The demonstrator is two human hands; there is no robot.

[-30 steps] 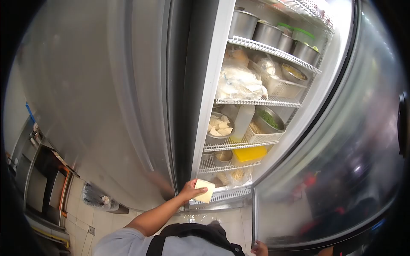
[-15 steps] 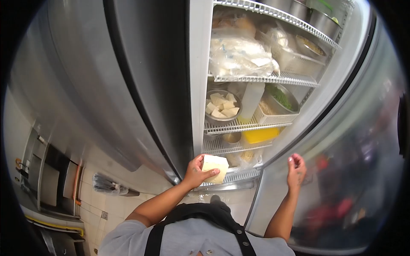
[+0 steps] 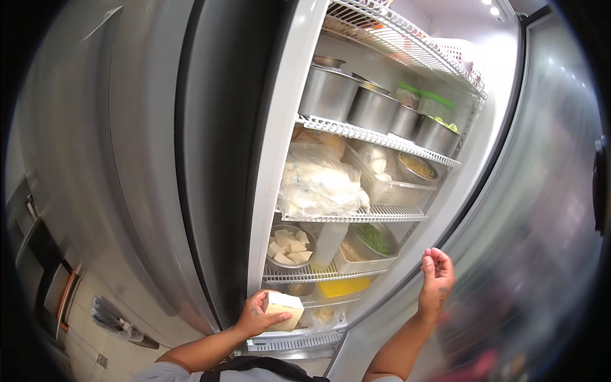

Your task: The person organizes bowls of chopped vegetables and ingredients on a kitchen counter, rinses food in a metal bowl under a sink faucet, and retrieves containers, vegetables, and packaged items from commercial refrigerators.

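Observation:
My left hand (image 3: 258,313) is closed around a pale yellow block (image 3: 284,311), which looks like cheese, with the thumb across its face. It is low in front of the fridge, by the bottom shelves. My right hand (image 3: 437,280) is raised in front of the open fridge door, its fingers curled together beside the thumb, and nothing shows in it. Just above the left hand, a metal bowl (image 3: 275,263) of pale cut chunks (image 3: 290,246) sits on a shelf. Beside the bowl stands a whitish bottle (image 3: 329,244).
Several metal pots (image 3: 328,92) line an upper shelf. Below them lie a bulging plastic bag (image 3: 318,181) and a white basket (image 3: 394,194). A bowl of chopped greens (image 3: 371,239) and a yellow container (image 3: 344,288) are lower. The glass door (image 3: 522,242) stands open at right.
My view has tilted up, bringing the upper shelves and pots into sight. The left hand still grips the block. The right hand stays raised near the door, its fingers curled.

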